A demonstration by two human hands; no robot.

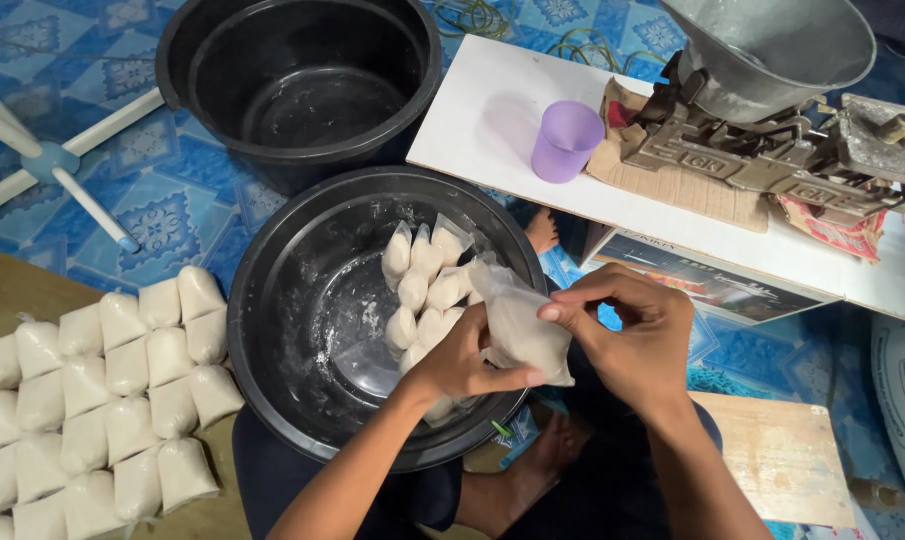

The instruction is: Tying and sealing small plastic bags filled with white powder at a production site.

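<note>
Gripping one flour-filled plastic bag (520,335): left hand (462,360) clamps its body, right hand (637,335) at 3 o'clock pinches the neck; long axis runs 11-to-5.

Black basins (272,330); lilac cup (565,140); blue patterned mat (172,190).

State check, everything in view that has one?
Left hand: gripping the small bag from below.
Right hand: pinching the bag's top.
Small bag: filled with white powder, held over the near tub.
Near tub: holds several filled bags.
Far tub: empty.
Purple cup: upright.
Bagged rows: filled, laid flat.
</note>
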